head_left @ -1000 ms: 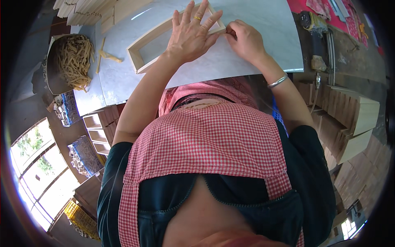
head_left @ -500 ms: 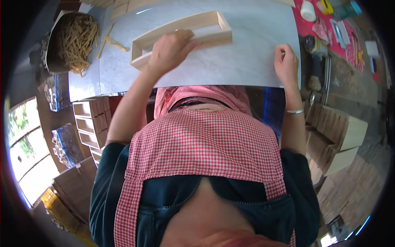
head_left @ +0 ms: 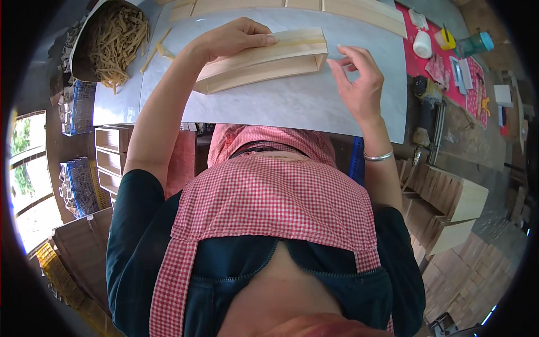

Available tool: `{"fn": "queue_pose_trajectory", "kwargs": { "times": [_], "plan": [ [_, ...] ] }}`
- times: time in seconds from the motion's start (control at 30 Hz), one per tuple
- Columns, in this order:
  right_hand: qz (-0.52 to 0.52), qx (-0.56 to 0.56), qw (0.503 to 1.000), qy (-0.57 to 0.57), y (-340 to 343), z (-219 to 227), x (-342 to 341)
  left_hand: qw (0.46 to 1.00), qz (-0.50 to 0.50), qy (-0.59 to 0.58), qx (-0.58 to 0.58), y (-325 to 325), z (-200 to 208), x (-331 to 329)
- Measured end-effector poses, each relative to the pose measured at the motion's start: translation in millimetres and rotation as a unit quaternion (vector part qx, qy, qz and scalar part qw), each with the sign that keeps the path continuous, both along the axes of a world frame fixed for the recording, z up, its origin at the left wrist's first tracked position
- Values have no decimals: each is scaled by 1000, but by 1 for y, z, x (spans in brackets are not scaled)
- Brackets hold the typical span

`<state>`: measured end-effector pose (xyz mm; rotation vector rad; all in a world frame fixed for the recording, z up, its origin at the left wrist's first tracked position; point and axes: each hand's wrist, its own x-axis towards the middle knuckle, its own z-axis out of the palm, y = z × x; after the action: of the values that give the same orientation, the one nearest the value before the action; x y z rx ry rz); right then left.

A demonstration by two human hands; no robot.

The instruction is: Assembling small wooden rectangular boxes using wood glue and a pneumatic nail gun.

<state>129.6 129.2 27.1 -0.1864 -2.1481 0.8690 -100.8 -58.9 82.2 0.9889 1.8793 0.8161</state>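
A long, narrow frame of pale wood [head_left: 264,74] is tilted up on one long side over the grey table, its opening facing me. My left hand [head_left: 242,37] grips its upper long side, thumb on top and fingers mostly hidden behind. A yellowish strip [head_left: 300,42] runs along that upper side to the right end; I cannot tell whether it is a band. Just off the right end is my right hand [head_left: 359,78], thumb and fingers apart, holding nothing I can see.
A bin [head_left: 84,59] heaped with tan bands [head_left: 119,45] stands at the far left, with loose bands [head_left: 163,50] beside it. Wooden boards [head_left: 365,19] line the table's back edge. A white bottle [head_left: 422,45] and a teal jar [head_left: 476,45] sit on red cloth at right.
My left hand has turned the wooden frame up from lying flat onto its side. My right hand has come up and left to the frame's end, and its curled fingers have opened.
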Motion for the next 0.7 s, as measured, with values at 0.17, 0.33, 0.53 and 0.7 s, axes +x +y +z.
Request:
{"fn": "queue_pose_trajectory", "kwargs": {
  "times": [0.17, 0.33, 0.53, 0.7],
  "plan": [
    [-23, 35, 999, 6, -9, -7, -19, 1000, -9, 23, -3, 5, -4, 3],
    [-69, 57, 996, 9, -10, -33, -35, 991, -17, 120, 55, 11, -23, 6],
    [-94, 50, 993, 46, -8, -43, -49, 978, -47, 195, 55, 19, -32, 0],
    [-115, 54, 990, 61, -8, -43, -53, 980, -42, 187, 58, 25, -36, 0]
  ]
}}
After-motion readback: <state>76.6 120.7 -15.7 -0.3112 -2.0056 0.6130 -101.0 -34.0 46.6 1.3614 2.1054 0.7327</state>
